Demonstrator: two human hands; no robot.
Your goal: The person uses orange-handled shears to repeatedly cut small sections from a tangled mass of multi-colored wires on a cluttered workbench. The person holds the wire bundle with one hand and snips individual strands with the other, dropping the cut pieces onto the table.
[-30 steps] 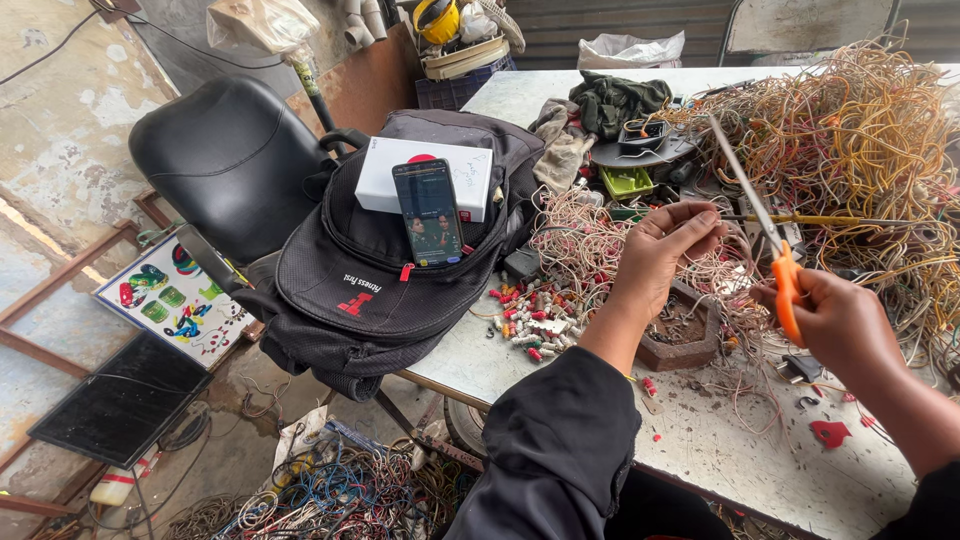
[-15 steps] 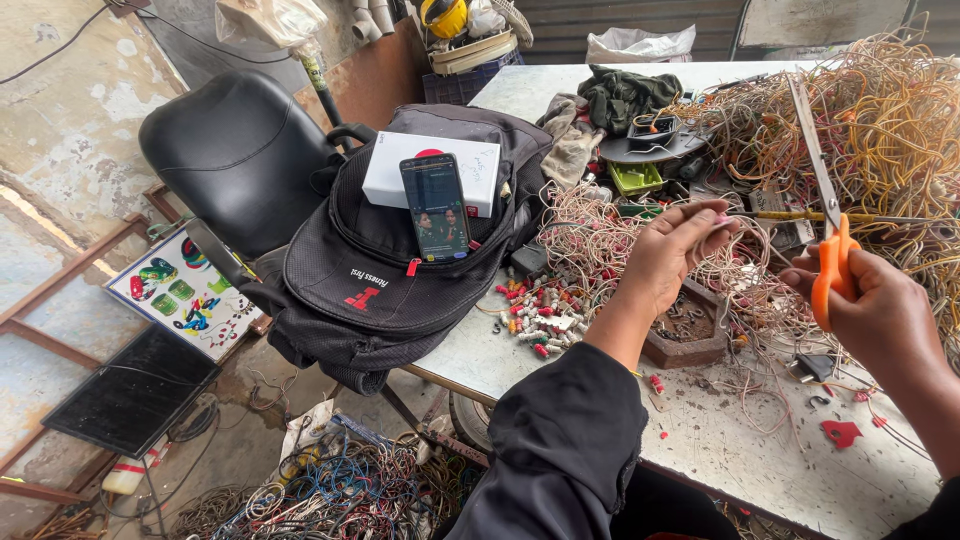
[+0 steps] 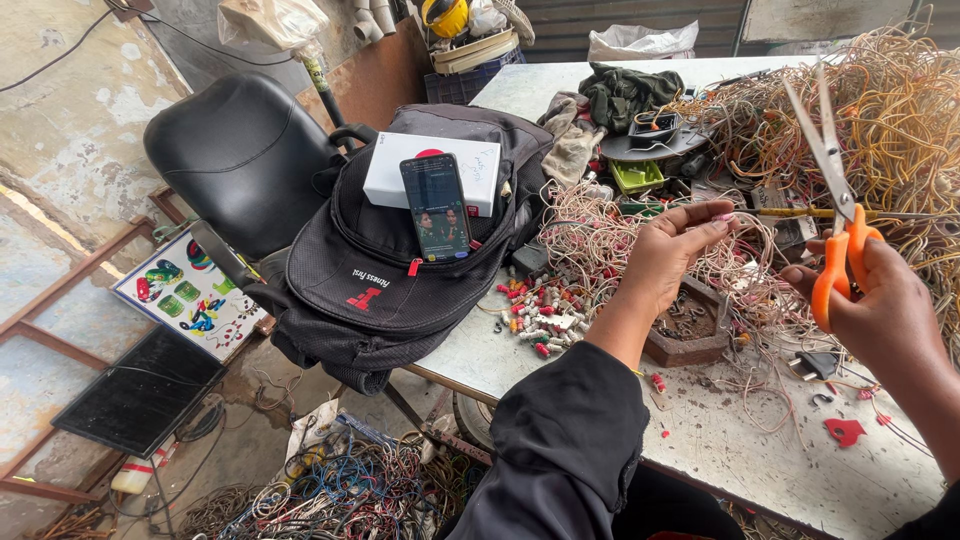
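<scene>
Right hand (image 3: 880, 300) was closed around the orange handles of a pair of long steel scissors (image 3: 835, 190), and the blades pointed up and stood a little apart. A second before, the scissors had leaned to the left over the wires; now they had swung more upright and sat nearer the right edge of the bench (image 3: 760, 450). Left hand (image 3: 672, 250) had stayed in the pile of thin pink and white wires (image 3: 600, 240), with its fingers curled loosely and pinching a few strands. So the blades were lifted away from the wires and not cutting at that moment.

Around the hands, a big heap of tangled yellow and orange wires (image 3: 900, 110) filled the far right corner. Small red and white plugs (image 3: 535, 315) lay near the front edge. A black backpack (image 3: 400, 270) sat at the left edge, half on a black chair (image 3: 240, 150), with a white box (image 3: 385, 175) and a dark phone (image 3: 436, 207) on top. Loose wires crowded the space between the hands.
</scene>
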